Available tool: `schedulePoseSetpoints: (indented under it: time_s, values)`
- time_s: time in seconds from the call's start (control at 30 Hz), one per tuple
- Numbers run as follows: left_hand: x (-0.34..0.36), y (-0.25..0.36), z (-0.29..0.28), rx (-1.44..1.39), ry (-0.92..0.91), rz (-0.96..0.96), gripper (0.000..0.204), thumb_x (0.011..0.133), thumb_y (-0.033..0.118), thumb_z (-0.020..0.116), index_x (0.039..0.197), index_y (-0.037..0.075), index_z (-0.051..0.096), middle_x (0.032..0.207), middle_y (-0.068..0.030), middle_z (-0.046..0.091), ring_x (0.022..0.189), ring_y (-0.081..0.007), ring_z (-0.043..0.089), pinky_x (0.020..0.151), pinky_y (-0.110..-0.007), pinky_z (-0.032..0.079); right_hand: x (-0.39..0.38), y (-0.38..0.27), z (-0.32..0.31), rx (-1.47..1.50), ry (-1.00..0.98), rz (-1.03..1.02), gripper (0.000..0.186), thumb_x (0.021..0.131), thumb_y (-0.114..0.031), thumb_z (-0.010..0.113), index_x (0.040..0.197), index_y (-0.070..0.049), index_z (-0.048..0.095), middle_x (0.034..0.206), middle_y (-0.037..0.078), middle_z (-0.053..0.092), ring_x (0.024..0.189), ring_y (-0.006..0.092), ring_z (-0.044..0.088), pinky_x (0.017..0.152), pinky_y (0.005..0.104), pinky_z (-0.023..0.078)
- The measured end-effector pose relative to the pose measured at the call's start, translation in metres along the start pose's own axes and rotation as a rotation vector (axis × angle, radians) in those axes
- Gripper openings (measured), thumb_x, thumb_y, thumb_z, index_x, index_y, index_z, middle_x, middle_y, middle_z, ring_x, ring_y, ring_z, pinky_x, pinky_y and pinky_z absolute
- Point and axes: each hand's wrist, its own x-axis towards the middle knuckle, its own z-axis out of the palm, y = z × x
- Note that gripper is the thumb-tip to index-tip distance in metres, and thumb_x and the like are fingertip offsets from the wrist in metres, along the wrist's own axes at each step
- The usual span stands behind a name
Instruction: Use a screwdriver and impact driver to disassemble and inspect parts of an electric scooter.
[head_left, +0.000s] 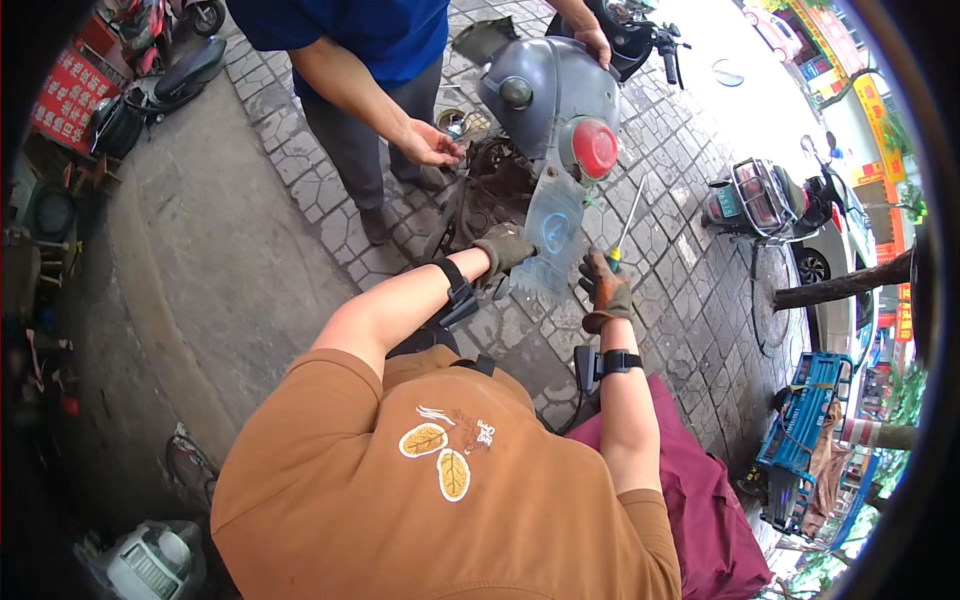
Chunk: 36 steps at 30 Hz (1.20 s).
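A grey rear fender (560, 90) with a round red tail light (590, 148) is in front of me, and a pale, scuffed mud flap (552, 225) hangs from it. My left hand (503, 248), in a dirty work glove, is closed at the flap's left edge. To the right of the flap, my gloved right hand (606, 290) grips a screwdriver (615, 256) with a yellow-green handle, its long shaft pointing up and away. Dark, greasy mechanical parts (495, 175) show beside the flap, partly hidden.
Opposite me a person in a blue shirt (350, 25) rests one hand on the fender and holds the other hand (432, 145) open near the dark parts. Parked scooters (770, 200), a tree trunk (845, 280) and a blue cargo tricycle (805, 420) stand on the right.
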Motion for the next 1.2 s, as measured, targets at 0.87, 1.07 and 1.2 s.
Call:
schedulePoseSetpoints:
  time_s: [0.87,1.07,1.2]
  values:
    - [-0.018,0.012,-0.031,0.032,-0.062,0.003,0.049,0.076,0.041,0.053,0.096,-0.001,0.064,0.103,-0.0228,0.06,0.1,-0.0332,0.056,0.086,-0.038,0.043,0.133,-0.078,0.041,-0.398,0.091,-0.185,0.055,0.074,-0.044,0.065,0.106,-0.001,0.054,0.085,0.01,0.065,0.077,0.0196,0.062,0.064,0.0306,0.048]
    - [-0.009,0.003,-0.018,0.169,-0.033,0.047,0.046,0.075,0.041,0.053,0.094,0.001,0.065,0.098,-0.022,0.061,0.096,-0.0331,0.058,0.084,-0.039,0.043,0.119,-0.088,0.04,-0.435,0.014,-0.178,0.046,0.076,-0.04,0.066,0.104,-0.005,0.054,0.08,0.008,0.062,0.069,0.0177,0.062,0.055,0.0303,0.05]
    - [-0.006,0.002,-0.012,0.183,-0.053,0.056,0.041,0.075,0.04,0.053,0.093,0.005,0.066,0.092,-0.0209,0.062,0.091,-0.0338,0.058,0.082,-0.04,0.044,0.133,-0.074,0.033,-0.21,-0.044,-0.126,0.041,0.076,-0.036,0.067,0.103,-0.008,0.053,0.079,0.006,0.06,0.064,0.0176,0.06,0.053,0.0303,0.049]
